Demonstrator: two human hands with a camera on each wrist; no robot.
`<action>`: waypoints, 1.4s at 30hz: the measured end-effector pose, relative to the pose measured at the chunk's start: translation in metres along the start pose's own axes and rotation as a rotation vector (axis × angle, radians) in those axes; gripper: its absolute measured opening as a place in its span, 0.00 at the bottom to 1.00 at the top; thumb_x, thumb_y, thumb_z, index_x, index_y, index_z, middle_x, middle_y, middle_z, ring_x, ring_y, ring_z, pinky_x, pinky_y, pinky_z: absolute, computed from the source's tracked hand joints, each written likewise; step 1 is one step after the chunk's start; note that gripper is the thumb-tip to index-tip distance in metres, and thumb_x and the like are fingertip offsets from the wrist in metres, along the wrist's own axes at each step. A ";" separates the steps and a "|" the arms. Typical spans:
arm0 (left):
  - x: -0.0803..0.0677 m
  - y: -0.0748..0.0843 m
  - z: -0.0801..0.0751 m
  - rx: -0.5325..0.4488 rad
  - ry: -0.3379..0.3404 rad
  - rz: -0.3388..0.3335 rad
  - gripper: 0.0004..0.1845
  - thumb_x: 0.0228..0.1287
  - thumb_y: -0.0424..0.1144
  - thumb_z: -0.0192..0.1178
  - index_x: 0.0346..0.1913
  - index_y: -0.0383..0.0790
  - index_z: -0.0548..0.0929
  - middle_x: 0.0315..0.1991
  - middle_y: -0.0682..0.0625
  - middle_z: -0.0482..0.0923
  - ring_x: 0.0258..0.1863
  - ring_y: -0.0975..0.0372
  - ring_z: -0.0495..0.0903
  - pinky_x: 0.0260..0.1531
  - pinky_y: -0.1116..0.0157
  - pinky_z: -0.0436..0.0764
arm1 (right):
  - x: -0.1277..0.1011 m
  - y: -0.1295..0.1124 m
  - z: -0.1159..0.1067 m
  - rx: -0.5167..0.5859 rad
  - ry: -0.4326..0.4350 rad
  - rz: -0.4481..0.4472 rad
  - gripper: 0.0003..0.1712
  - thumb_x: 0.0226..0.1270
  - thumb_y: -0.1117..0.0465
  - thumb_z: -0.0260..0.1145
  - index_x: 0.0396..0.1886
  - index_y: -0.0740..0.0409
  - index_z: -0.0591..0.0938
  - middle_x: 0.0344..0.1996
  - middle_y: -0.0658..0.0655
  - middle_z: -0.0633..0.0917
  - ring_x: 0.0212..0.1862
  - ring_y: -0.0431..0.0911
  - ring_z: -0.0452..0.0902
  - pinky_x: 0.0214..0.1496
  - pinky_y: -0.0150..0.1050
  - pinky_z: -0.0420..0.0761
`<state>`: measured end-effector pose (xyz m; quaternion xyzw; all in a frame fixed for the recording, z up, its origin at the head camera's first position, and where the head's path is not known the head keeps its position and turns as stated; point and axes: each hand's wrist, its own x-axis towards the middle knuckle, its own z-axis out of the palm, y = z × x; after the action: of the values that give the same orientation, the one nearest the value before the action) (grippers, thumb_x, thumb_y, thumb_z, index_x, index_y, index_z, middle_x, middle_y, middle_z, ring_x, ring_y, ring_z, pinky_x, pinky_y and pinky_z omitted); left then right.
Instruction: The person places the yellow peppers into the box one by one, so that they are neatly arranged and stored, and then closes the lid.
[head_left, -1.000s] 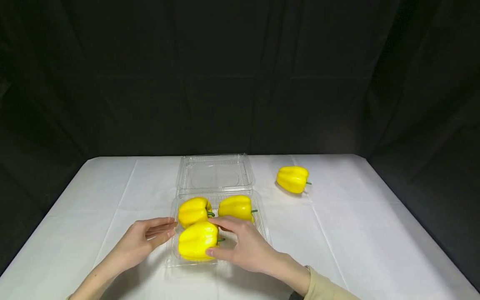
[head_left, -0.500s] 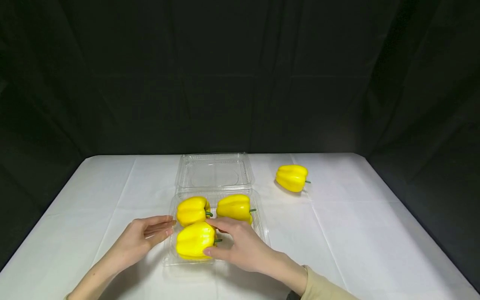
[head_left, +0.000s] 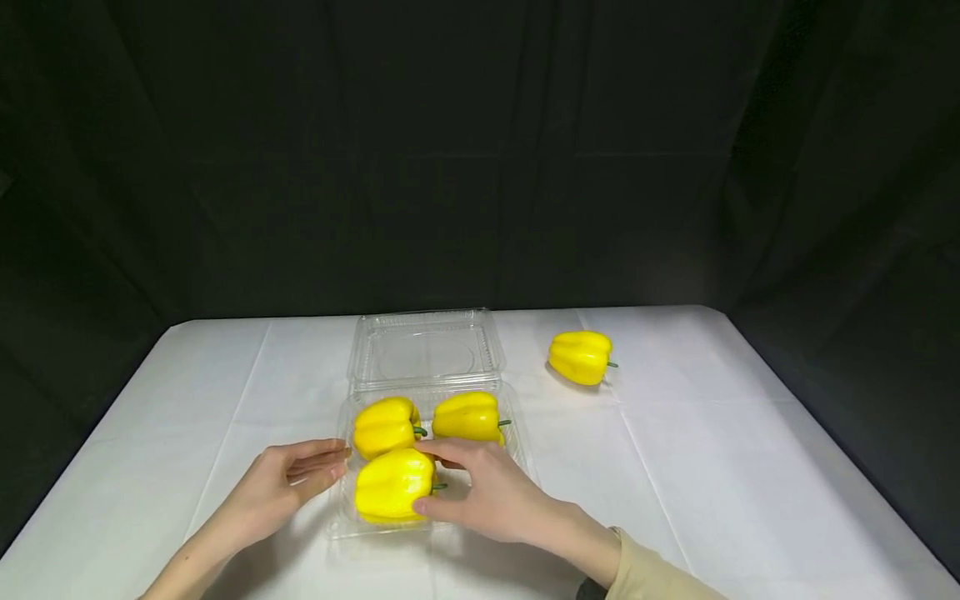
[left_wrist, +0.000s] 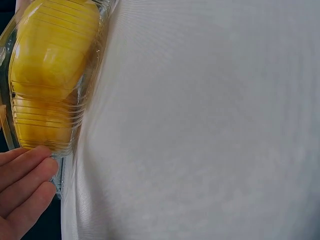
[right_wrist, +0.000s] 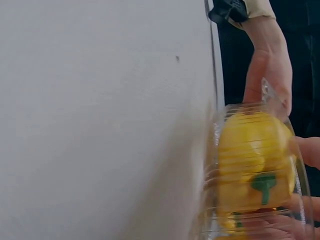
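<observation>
A clear plastic clamshell tray (head_left: 517,454) lies on the white table with its lid (head_left: 426,354) open flat behind it. It holds three yellow bell peppers: back left (head_left: 384,425), back right (head_left: 467,416) and front (head_left: 390,490). My right hand (head_left: 431,477) grips the front pepper from its stem side, thumb low and index finger over the top. The left hand (head_left: 330,467) rests with straight fingers against the tray's left wall. In the left wrist view its fingertips (left_wrist: 35,170) touch the ribbed wall, with a pepper (left_wrist: 50,65) behind it. The right wrist view shows the front pepper (right_wrist: 252,160) and its green stem through the plastic.
A fourth yellow pepper (head_left: 579,357) lies on its side on the table, back right of the tray. The white cloth (head_left: 712,467) reaches to table edges on the left, right and back, with black curtains all round.
</observation>
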<state>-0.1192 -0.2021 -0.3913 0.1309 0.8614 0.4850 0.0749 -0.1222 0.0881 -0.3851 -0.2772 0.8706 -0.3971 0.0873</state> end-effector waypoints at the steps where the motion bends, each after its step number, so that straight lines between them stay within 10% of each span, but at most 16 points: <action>1: 0.000 0.000 0.000 0.000 0.000 0.001 0.25 0.69 0.41 0.64 0.62 0.26 0.77 0.56 0.39 0.83 0.54 0.50 0.84 0.51 0.59 0.85 | 0.000 0.000 -0.001 -0.011 0.000 -0.003 0.35 0.60 0.46 0.75 0.67 0.49 0.78 0.62 0.48 0.81 0.58 0.45 0.81 0.62 0.39 0.81; 42: 0.000 0.000 0.000 -0.017 -0.011 -0.018 0.26 0.70 0.41 0.63 0.62 0.25 0.77 0.56 0.39 0.83 0.54 0.50 0.84 0.53 0.59 0.85 | -0.010 0.012 -0.026 0.056 0.028 -0.094 0.31 0.62 0.48 0.74 0.62 0.56 0.81 0.59 0.51 0.84 0.57 0.49 0.82 0.64 0.45 0.80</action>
<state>-0.1194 -0.2016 -0.3913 0.1249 0.8579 0.4911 0.0851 -0.1283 0.1167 -0.3767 -0.3095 0.8462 -0.4290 0.0639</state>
